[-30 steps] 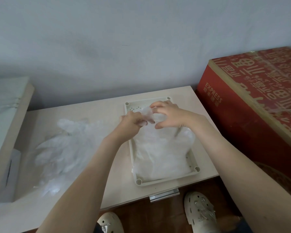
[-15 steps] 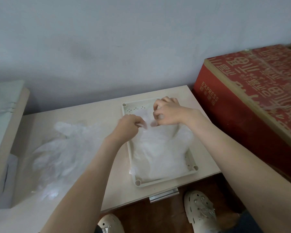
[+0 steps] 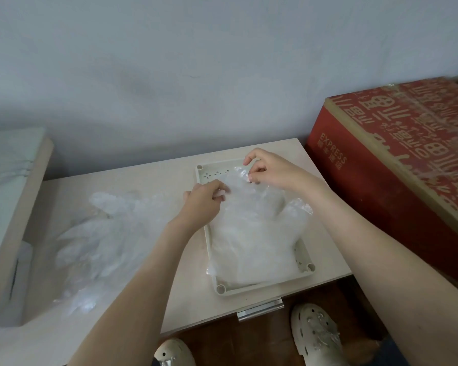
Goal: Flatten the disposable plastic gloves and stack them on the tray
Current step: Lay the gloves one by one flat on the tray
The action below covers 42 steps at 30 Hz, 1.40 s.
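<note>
Shoes: a pale pair of shoes (image 3: 315,334) on the dark floor, below both forearms.
Surface: a light wooden surface (image 3: 148,186) under both hands.
Tray: a cream tray (image 3: 249,290) with small holes, lying flat beneath and nearer than the hands, its long side running away from the person.
Stacked gloves: stacked gloves (image 3: 254,249) fill the tray just behind the wrists, their finger ends spilling over its right rim.
Loose gloves: a heap of loose gloves (image 3: 103,239) lies on the surface, well to the left of the left hand.
Left hand: the left hand (image 3: 202,200) is at the tray's left rim, fingers curled, pinching the top glove (image 3: 245,192).
Right hand: the right hand (image 3: 271,170) is a little farther, over the tray's far end, thumb and fingers pinching the same glove, forefinger lifted.
Red box: a red box (image 3: 397,159) printed EXPRESS stands to the right of the right hand.
Wall: a plain grey wall (image 3: 196,62) is beyond both hands.
</note>
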Available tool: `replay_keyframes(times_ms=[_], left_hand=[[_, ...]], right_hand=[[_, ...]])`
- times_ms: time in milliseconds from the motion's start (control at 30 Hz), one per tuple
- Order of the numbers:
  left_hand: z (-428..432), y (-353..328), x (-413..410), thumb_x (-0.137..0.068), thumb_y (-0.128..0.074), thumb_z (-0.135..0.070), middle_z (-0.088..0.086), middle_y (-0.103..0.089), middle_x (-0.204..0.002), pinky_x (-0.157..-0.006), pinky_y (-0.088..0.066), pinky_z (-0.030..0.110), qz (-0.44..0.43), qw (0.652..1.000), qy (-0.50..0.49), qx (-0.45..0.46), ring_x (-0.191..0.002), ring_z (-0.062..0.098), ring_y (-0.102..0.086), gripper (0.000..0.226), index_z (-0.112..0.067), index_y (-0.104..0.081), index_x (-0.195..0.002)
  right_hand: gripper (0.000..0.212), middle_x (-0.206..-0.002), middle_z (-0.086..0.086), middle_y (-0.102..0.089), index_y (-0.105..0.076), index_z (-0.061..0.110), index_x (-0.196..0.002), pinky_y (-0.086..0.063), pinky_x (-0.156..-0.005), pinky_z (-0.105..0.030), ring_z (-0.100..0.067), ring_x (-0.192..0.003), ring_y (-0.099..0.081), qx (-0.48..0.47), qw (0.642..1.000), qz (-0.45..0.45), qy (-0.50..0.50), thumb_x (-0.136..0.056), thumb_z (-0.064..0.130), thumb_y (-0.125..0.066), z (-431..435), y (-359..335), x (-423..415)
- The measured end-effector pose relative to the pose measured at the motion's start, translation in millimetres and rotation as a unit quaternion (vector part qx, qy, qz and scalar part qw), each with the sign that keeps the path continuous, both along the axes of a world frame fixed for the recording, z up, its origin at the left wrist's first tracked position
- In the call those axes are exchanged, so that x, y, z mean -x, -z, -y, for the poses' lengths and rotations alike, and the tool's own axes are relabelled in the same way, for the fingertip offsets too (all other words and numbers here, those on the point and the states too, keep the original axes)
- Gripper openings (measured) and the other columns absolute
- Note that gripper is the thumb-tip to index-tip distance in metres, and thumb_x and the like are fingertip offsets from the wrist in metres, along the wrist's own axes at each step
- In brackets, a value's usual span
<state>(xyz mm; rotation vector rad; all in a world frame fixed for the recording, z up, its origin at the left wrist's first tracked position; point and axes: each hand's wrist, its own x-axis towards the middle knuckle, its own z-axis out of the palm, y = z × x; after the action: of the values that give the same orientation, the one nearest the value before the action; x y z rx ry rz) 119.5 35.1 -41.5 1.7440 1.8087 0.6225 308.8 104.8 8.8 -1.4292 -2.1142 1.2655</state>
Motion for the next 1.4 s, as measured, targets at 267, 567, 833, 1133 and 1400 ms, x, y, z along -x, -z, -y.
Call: replay_keyframes(times_ms=[267,567,833,1133,1400], left_hand=[[-0.8,-1.1,-2.4,-0.091,-0.039,-0.006,-0.021,-0.057,-0.078,-0.080,-0.019,0.027,0.005,1.000,-0.013,0.000,-0.107,0.016,-0.049,0.035,-0.029,-0.057,-0.111],[-2.8,5.6,-3.6,-0.089,-0.041,-0.004,-0.023,-0.055,-0.077,-0.085,-0.021,0.027,-0.011,0.999,-0.038,-0.001,-0.104,0.015,-0.051,0.037,-0.030,-0.054,-0.113],[-1.4,5.3,-3.0,-0.090,-0.040,-0.003,-0.018,-0.058,-0.083,-0.083,-0.019,0.026,-0.009,0.999,-0.033,-0.017,-0.103,0.013,-0.052,0.038,-0.030,-0.055,-0.112],[3.4,3.4,-10.6,-0.086,-0.043,-0.007,0.006,-0.050,-0.127,-0.094,-0.027,0.036,-0.136,0.985,-0.104,0.004,-0.117,0.028,-0.041,0.053,-0.015,-0.037,-0.138],[15.8,5.3,-20.5,-0.075,-0.056,-0.019,0.017,-0.053,-0.125,-0.089,-0.035,0.041,-0.189,0.906,0.114,-0.361,-0.109,0.030,-0.045,0.051,-0.009,-0.042,-0.124]], right_hand=[[0.027,-0.090,0.001,-0.068,-0.060,0.026,-0.109,-0.044,-0.091,-0.029,-0.010,-0.091,-0.061,0.016,0.996,-0.087,0.010,-0.089,0.007,-0.060,-4.5,-3.4,-2.4],[0.033,-0.083,0.014,-0.062,-0.063,0.033,-0.109,-0.042,-0.093,-0.033,-0.008,-0.088,-0.054,0.007,1.000,0.004,0.005,-0.078,0.039,-0.073,-7.1,10.4,-5.5],[0.022,-0.107,0.009,-0.044,-0.066,0.020,-0.089,-0.019,-0.099,-0.031,-0.011,-0.115,-0.026,-0.092,0.971,0.218,-0.042,-0.087,0.042,-0.063,-3.7,15.5,0.9],[0.015,-0.117,0.016,-0.049,-0.063,0.031,-0.073,-0.017,-0.097,-0.030,-0.011,-0.119,-0.028,-0.132,0.960,0.240,-0.059,-0.077,0.042,-0.072,-7.1,16.2,-13.1],[0.010,-0.102,0.007,-0.052,-0.067,0.019,-0.096,-0.021,-0.091,-0.026,-0.012,-0.110,-0.035,-0.075,0.979,0.187,-0.032,-0.089,0.025,-0.063,-4.5,11.7,-18.3]])
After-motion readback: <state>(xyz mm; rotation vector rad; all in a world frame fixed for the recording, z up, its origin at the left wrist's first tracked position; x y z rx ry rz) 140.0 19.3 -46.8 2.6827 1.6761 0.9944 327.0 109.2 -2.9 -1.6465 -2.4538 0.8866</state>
